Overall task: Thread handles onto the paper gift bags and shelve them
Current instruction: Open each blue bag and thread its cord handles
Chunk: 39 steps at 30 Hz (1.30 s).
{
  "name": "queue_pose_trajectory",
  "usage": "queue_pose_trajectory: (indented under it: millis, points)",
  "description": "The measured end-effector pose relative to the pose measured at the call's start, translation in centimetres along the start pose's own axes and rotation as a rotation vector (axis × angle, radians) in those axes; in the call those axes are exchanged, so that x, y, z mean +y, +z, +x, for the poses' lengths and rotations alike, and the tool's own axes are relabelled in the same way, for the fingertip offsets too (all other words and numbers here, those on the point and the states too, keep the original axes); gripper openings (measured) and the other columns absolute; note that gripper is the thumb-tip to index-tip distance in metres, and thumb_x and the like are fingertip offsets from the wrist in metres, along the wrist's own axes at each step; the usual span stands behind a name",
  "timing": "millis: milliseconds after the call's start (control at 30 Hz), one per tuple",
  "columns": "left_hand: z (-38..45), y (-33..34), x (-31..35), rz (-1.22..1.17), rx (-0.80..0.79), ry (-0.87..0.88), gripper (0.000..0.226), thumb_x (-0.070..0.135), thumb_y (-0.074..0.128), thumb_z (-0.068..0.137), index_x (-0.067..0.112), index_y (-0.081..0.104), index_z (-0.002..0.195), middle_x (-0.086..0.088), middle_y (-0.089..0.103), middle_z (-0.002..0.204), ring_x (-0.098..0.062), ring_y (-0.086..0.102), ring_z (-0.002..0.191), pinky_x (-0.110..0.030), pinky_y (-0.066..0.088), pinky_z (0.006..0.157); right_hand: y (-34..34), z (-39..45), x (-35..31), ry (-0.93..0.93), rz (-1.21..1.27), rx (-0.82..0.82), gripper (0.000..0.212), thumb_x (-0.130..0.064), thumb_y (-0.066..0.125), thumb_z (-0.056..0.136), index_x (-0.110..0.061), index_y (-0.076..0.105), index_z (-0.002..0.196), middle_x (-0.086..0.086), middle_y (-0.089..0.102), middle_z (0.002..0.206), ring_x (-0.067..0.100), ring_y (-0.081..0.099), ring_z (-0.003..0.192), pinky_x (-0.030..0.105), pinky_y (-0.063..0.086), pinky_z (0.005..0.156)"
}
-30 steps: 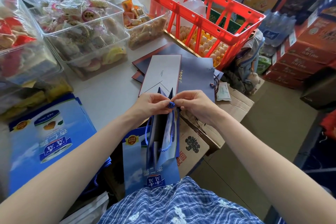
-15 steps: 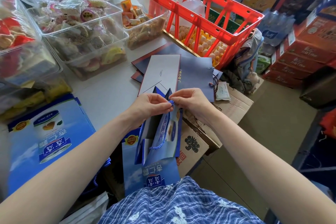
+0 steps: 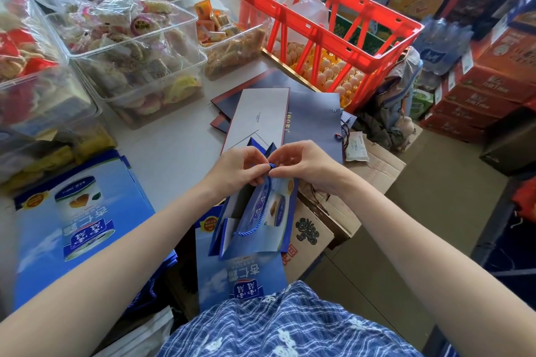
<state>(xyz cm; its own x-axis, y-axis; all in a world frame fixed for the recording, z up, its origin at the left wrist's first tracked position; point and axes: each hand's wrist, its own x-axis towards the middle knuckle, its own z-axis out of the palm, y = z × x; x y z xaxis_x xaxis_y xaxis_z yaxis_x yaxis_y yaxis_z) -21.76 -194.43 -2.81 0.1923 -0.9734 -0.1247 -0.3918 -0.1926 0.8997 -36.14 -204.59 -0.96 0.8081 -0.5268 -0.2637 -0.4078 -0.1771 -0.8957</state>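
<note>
A blue paper gift bag [image 3: 261, 229] hangs mouth-up in front of my lap, its top edge between my hands. My left hand [image 3: 237, 166] pinches the bag's rim, and my right hand [image 3: 301, 164] pinches the end of the blue cord handle [image 3: 271, 166] at the rim. The cord [image 3: 255, 217] runs down inside the open bag in a loop. Flat grey-blue bags [image 3: 313, 116] lie on the table just beyond my hands. A stack of flat blue printed bags [image 3: 78, 220] lies at my left.
Clear plastic bins of wrapped snacks [image 3: 136, 49] fill the table's left and back. A red crate [image 3: 322, 11] stands over egg trays at the back right. Cardboard boxes [image 3: 316, 229] sit below the table edge, and stacked red cartons [image 3: 475, 93] line the right.
The bag has swung open wider and tilted, showing its inside and the cord loop. Both hands stay at the rim, shifted slightly up and left.
</note>
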Motion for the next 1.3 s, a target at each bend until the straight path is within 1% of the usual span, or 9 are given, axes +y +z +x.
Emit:
queue_pose_trajectory:
  millis: [133, 300, 500, 633, 767, 867, 1033, 1167, 1300]
  points:
    - [-0.2, 0.6, -0.4, -0.132, 0.125, -0.076, 0.01, 0.009, 0.062, 0.086, 0.011, 0.054, 0.093, -0.008, 0.067, 0.083, -0.011, 0.069, 0.068, -0.023, 0.058, 0.066, 0.9, 0.7, 0.3, -0.142, -0.127, 0.146, 0.021, -0.014, 0.076, 0.076, -0.005, 0.069, 0.094, 0.004, 0.068, 0.085, 0.01, 0.062, 0.075, 0.018, 0.051, 0.072]
    - [-0.8, -0.7, 0.4, -0.876, 0.044, -0.445, 0.011, 0.009, 0.061, 0.086, 0.004, 0.065, 0.094, -0.009, 0.072, 0.083, -0.015, 0.071, 0.073, -0.02, 0.057, 0.064, 1.9, 1.0, 0.5, -0.342, -0.288, 0.201, 0.021, -0.009, 0.074, 0.077, -0.004, 0.067, 0.097, 0.007, 0.065, 0.091, 0.019, 0.061, 0.084, 0.021, 0.05, 0.072]
    - [-0.7, -1.0, 0.0, -0.657, 0.097, -0.358, 0.011, 0.006, 0.062, 0.085, 0.006, 0.067, 0.095, -0.003, 0.071, 0.079, -0.01, 0.069, 0.072, -0.017, 0.056, 0.067, 2.1, 0.2, 1.7, -0.163, 0.072, 0.243, 0.038, -0.006, 0.066, 0.085, -0.011, 0.055, 0.121, 0.002, 0.065, 0.098, 0.012, 0.064, 0.091, 0.024, 0.052, 0.086]
    - [-0.5, -1.6, 0.0, -0.675, -0.016, -0.323, 0.012, 0.006, 0.058, 0.087, 0.006, 0.066, 0.096, -0.003, 0.071, 0.079, -0.01, 0.068, 0.074, -0.019, 0.056, 0.072, 2.6, 0.5, 3.7, 0.12, -0.213, 0.111, 0.04, -0.02, 0.063, 0.088, -0.009, 0.053, 0.126, 0.006, 0.064, 0.114, 0.018, 0.062, 0.103, 0.036, 0.05, 0.093]
    - [-0.7, -1.5, 0.5, -0.662, -0.113, -0.256, 0.014, 0.007, 0.056, 0.088, 0.006, 0.065, 0.099, -0.003, 0.069, 0.079, -0.009, 0.066, 0.074, -0.017, 0.054, 0.069, 4.1, 1.1, 2.9, 0.055, -0.208, 0.11, 0.025, -0.023, 0.07, 0.083, -0.009, 0.063, 0.103, 0.0, 0.066, 0.094, 0.012, 0.061, 0.086, 0.019, 0.047, 0.075]
    - [-0.8, -2.0, 0.2, -0.69, -0.086, -0.255, 0.012, 0.01, 0.057, 0.088, 0.009, 0.066, 0.096, -0.001, 0.068, 0.078, -0.007, 0.065, 0.072, -0.018, 0.054, 0.071, 3.8, 1.0, 2.7, 0.014, -0.131, 0.124, 0.016, -0.02, 0.064, 0.088, -0.005, 0.068, 0.091, 0.007, 0.067, 0.085, 0.019, 0.06, 0.081, 0.029, 0.047, 0.074]
    - [-1.1, -2.3, -0.8, -0.231, 0.111, -0.23, 0.005, 0.014, 0.061, 0.088, 0.012, 0.063, 0.093, -0.004, 0.069, 0.081, -0.012, 0.065, 0.071, -0.022, 0.053, 0.069, 3.1, -0.4, 2.3, 0.051, 0.252, 0.05, 0.023, -0.008, 0.052, 0.093, -0.008, 0.068, 0.076, 0.01, 0.065, 0.105, 0.027, 0.06, 0.108, 0.036, 0.045, 0.096]
    - [-1.4, -1.9, -1.2, 0.199, 0.072, -0.111, 0.032, 0.015, 0.062, 0.088, 0.014, 0.055, 0.119, -0.007, 0.069, 0.091, -0.009, 0.065, 0.072, -0.02, 0.052, 0.073, 2.8, -0.4, 2.3, 0.104, 0.415, -0.016, 0.025, -0.001, 0.047, 0.091, 0.006, 0.069, 0.081, 0.011, 0.065, 0.117, 0.022, 0.061, 0.112, 0.036, 0.046, 0.096]
    - [-1.7, -1.4, -1.5, 0.175, 0.06, -0.13, 0.038, 0.018, 0.064, 0.087, 0.016, 0.048, 0.121, -0.004, 0.067, 0.09, -0.006, 0.063, 0.072, -0.02, 0.051, 0.074, 2.3, -0.2, 2.2, 0.118, 0.624, -0.025, 0.023, -0.015, 0.05, 0.081, 0.005, 0.062, 0.086, 0.012, 0.067, 0.116, 0.026, 0.062, 0.111, 0.042, 0.047, 0.094]
